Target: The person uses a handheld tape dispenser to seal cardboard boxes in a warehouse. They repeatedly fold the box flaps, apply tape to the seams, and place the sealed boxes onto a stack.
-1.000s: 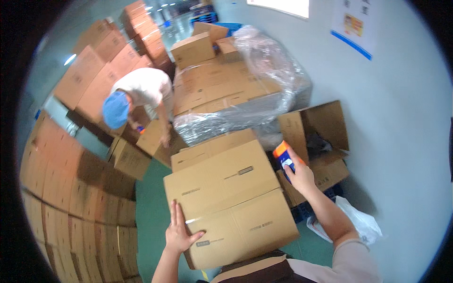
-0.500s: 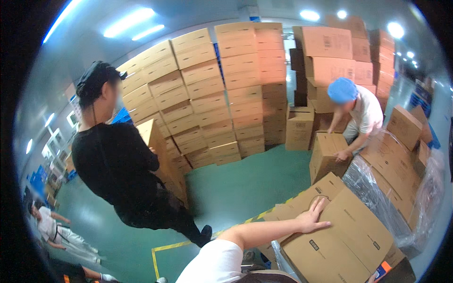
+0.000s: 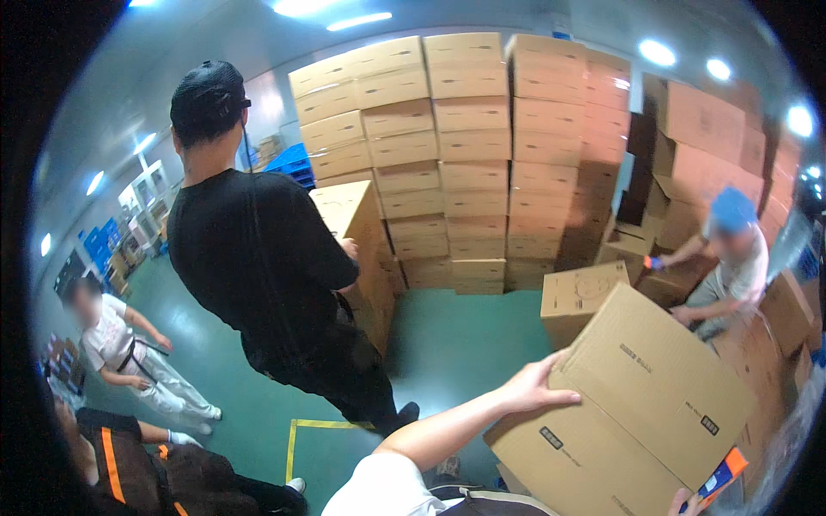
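A large closed cardboard box (image 3: 641, 387) is tilted in front of me at the lower right. My left hand (image 3: 551, 383) grips its upper left edge, thumb on the top face and fingers over the side. At the box's near right corner only the fingertips of my right hand (image 3: 684, 501) show, curled over the edge. Right beside them an orange and blue tool (image 3: 724, 473), like a tape dispenser, sticks out past the box; what supports it is hidden.
Stacked cartons (image 3: 469, 138) form a wall behind. A person in black (image 3: 258, 249) stands by a tall carton (image 3: 366, 267). At right, a person in a blue cap (image 3: 731, 249) bends over boxes, near another carton (image 3: 581, 301). More people are at left; yellow tape (image 3: 292, 447) marks the floor.
My left hand has gone from lying flat on the box to gripping its edge, and the box has turned and shifted. The blue-capped person's hands have left their carton. My view has swung left.
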A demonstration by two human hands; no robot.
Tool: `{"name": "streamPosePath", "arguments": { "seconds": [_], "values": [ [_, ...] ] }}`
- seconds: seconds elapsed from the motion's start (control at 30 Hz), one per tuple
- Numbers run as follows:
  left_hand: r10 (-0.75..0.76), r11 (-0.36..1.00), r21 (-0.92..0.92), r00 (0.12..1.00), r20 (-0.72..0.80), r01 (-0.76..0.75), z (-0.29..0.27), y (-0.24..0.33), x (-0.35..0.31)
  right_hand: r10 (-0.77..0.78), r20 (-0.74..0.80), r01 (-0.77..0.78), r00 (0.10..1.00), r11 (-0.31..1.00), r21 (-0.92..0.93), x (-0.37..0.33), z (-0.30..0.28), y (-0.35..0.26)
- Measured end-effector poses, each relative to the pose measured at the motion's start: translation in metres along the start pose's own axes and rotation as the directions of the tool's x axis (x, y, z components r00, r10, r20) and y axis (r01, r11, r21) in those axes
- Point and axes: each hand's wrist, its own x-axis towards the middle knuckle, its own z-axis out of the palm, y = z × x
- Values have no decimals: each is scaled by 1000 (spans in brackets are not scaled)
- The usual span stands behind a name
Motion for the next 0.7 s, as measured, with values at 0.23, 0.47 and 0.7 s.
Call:
{"name": "streamPosePath", "arguments": {
  "seconds": [0.23,0.47,0.7],
  "values": [
    [304,948,214,864,-401,-234,-153,31,-58,-237,-8,233,971,948,218,68,92,-192],
    [196,981,157,646,-738,-119,-255,-9,-93,-363,116,244,925,798,551,103,236,-325],
    [263,957,290,394,-881,10,-340,6,-99,-528,36,284,849,512,810,136,327,-451]
  ]
}}
